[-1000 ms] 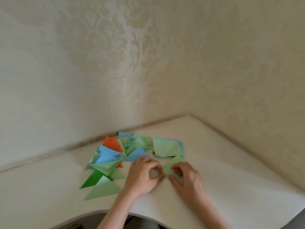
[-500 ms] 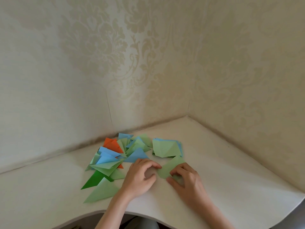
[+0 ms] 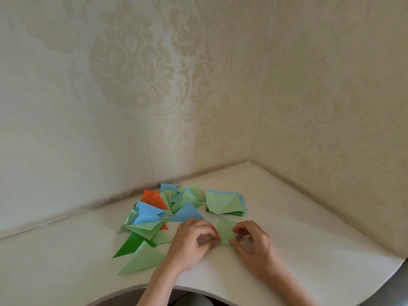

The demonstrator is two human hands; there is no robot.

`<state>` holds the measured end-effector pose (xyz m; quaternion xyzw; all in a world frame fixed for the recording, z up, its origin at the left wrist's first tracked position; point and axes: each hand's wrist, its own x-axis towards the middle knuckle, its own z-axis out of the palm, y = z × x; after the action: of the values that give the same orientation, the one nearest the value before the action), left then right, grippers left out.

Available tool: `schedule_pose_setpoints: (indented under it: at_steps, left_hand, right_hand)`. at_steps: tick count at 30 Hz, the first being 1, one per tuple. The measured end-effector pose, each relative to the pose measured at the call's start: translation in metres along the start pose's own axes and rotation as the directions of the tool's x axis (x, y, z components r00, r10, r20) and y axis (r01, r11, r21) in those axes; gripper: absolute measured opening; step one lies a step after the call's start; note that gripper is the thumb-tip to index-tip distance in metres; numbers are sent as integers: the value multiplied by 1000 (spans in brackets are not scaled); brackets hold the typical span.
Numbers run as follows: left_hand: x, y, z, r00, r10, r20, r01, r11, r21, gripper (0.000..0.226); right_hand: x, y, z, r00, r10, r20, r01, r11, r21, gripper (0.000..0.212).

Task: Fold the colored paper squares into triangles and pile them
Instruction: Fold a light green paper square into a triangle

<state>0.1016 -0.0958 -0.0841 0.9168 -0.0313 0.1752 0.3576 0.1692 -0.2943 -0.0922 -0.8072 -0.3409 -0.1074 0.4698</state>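
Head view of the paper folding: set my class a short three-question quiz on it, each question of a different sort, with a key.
1. True or false: both hands pinch the light green sheet.
2. What lies nearest the left hand? A) the folded triangles B) the stack of squares C) a pair of scissors
3. Fill in: the only folded pieces that are neither blue nor green are ____.

Key
1. True: the left hand and the right hand each pinch one side of it.
2. A
3. Orange
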Motion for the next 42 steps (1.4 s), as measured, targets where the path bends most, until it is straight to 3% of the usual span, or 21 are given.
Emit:
schedule_pose_setpoints:
  at_steps: [2,5,8,12,19,28,34,42]
  left_hand:
    - [-1,0,0,1000,-11,-8,11,1000,-13,13]
    - [0,-1,1,999,-38,-27,37,998,-40,20]
    - [0,-1,2,997,-61,-56,58,997,-50,19]
    - [1,1,4,995,-55,-84,56,998,4,15]
    - [8,3,10,998,-2,-70,11,993,121,37]
    - [9,6,10,994,-86,-74,91,994,64,21]
    - [9,1,9,992,-108,-62,106,994,-33,23]
    - [9,-2,5,999,-34,21,35,999,-41,16]
  right_hand:
    - [-1,0,0,999,-41,14,41,999,-28,9]
    - [-2,2,2,997,-74,16,75,994,-79,25]
    - [-3,6,6,996,-84,7,84,991,-105,26]
    - [0,8,10,997,-69,-18,67,991,-112,22]
    - [4,7,14,998,-42,-52,34,988,-148,22]
    - [3,5,10,1000,-3,-17,1,994,-106,22]
    - [2,1,6,1000,14,13,-13,996,-87,28]
    - [0,5,2,993,50,-105,-55,997,-52,48]
